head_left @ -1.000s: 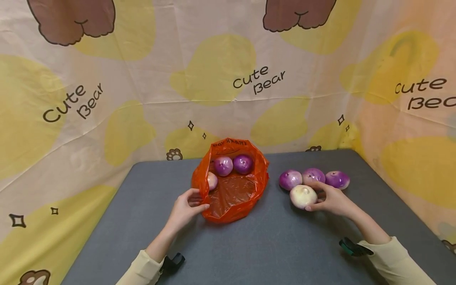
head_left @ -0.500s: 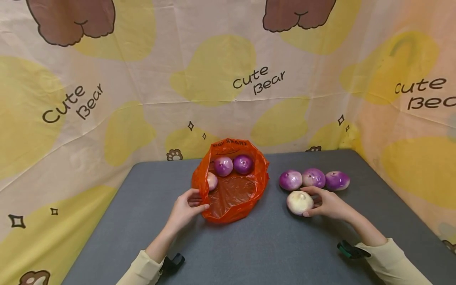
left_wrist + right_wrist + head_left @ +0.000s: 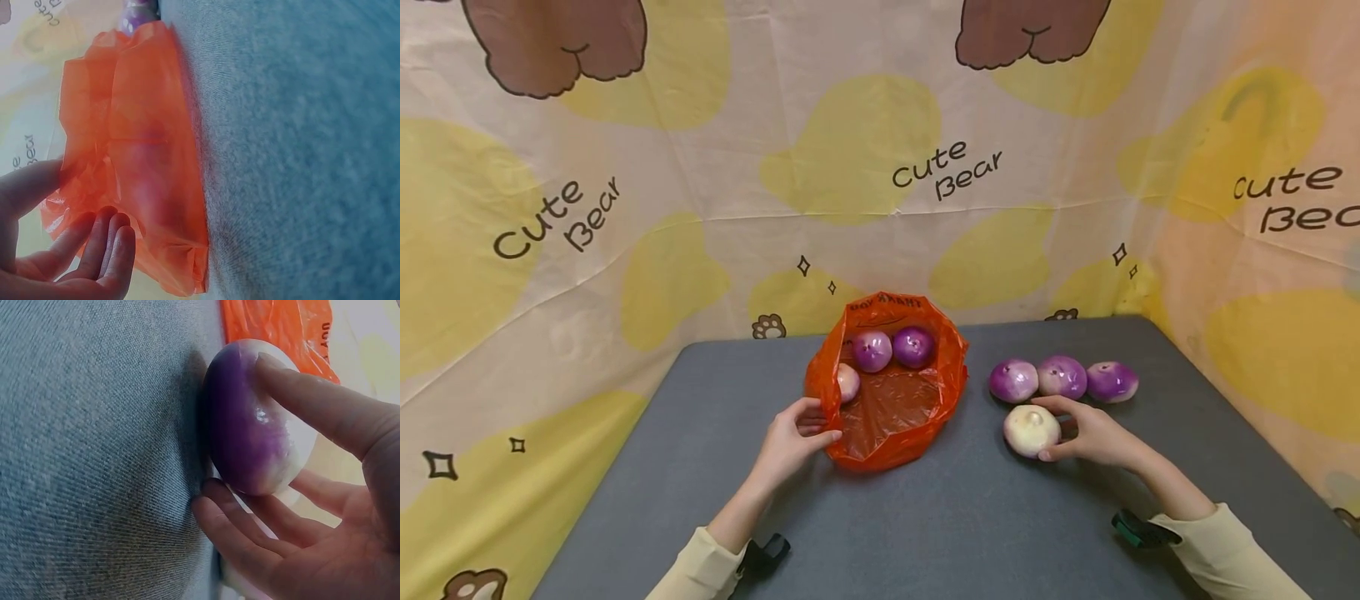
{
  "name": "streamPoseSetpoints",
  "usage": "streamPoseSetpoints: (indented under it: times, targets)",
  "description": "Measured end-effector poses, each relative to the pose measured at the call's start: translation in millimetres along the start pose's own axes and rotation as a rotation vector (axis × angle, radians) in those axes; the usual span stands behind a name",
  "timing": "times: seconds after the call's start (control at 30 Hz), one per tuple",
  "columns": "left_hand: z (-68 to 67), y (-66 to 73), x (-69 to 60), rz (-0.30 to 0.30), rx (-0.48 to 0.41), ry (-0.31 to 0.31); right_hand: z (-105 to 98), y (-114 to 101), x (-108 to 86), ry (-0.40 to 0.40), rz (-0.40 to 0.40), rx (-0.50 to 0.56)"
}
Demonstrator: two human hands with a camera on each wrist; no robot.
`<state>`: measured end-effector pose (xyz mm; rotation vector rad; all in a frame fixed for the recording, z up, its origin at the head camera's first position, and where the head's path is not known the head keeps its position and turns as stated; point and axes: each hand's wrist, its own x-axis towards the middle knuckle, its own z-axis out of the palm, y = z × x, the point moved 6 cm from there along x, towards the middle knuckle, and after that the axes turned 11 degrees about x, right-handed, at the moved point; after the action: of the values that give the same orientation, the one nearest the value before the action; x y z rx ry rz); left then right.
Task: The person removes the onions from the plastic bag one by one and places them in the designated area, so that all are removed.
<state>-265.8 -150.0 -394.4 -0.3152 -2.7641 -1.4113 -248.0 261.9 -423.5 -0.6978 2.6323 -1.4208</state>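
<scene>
An orange plastic bag stands with its mouth facing me in the head view. Inside it sit two purple onions and, partly hidden by the left rim, a paler onion. My left hand pinches the bag's left rim, thumb over the edge and fingers outside. To the right, my right hand holds a purple-and-white onion between thumb and fingers, pale end up. That onion is at the tabletop; whether it touches the cloth I cannot tell.
Just behind the right hand, three purple onions lie in a row on the grey table. A printed cloth hangs close behind the table and along its right side. Dark wrist bands show below both sleeves.
My right hand has drawn the pale-ended onion slightly toward me and left, away from the row, then stayed nearly still. The left hand and bag keep their place.
</scene>
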Motion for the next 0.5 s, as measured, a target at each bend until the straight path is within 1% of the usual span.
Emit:
streamPoseSetpoints:
  times: [0.27,0.5]
  targets:
    - [-0.7,0.9,-2.5,-0.008,-0.008,0.007,-0.7,1.5,-0.6,-0.025,0.015,0.006]
    - [-1.7,3.7,-4.0,-0.015,-0.022,0.009,0.5,-1.6,-3.0,-0.028,-0.005,0.019]
